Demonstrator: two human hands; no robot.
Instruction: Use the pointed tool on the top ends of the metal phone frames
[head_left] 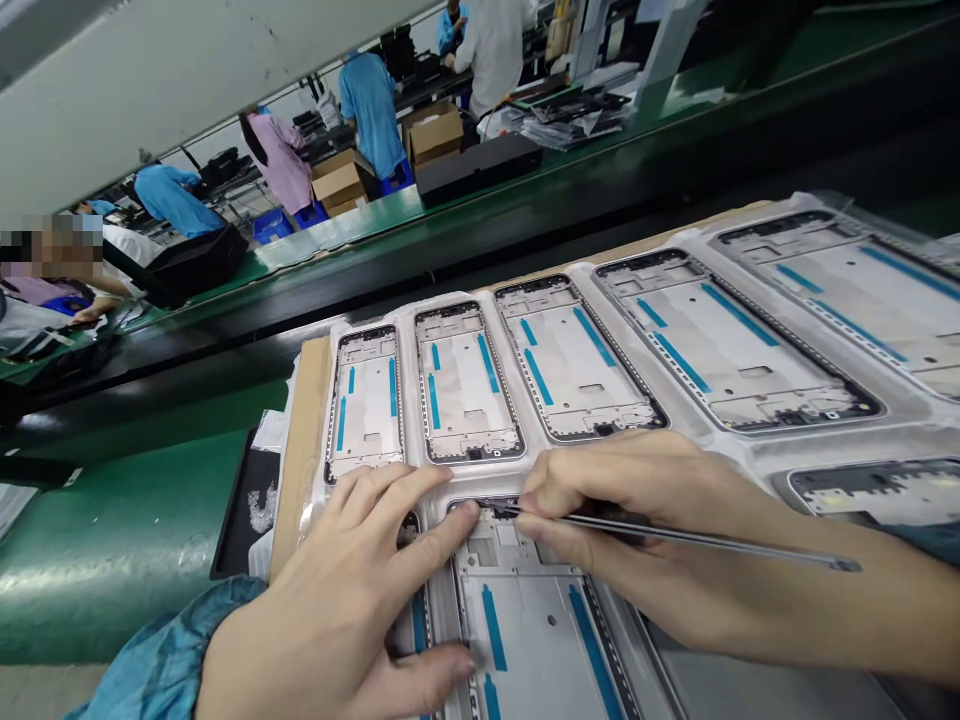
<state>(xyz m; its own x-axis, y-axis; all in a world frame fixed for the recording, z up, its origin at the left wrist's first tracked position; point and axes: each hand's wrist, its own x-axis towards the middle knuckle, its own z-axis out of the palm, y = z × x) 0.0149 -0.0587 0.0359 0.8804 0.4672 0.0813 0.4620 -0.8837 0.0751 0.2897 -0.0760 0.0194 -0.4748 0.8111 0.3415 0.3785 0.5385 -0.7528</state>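
Observation:
My right hand (637,520) pinches a pair of thin metal tweezers (720,540), whose tips rest at the top edge of a phone frame (532,620) in the near row. That frame is silver with a black rim and blue strips. My left hand (352,590) lies spread over the frame's left side, its index fingertip beside the tweezer tips and its thumb on the left rim. Whatever lies between the tips is too small to tell. A far row of similar frames (465,380) sits in the pale plastic tray (555,462).
Under the tray is cardboard (300,440). A black tray (251,510) with a clear crumpled piece lies at left on the green bench (135,540). Beyond a dark rail, several people work near cardboard boxes (433,132). Another frame (877,490) lies beside my right wrist.

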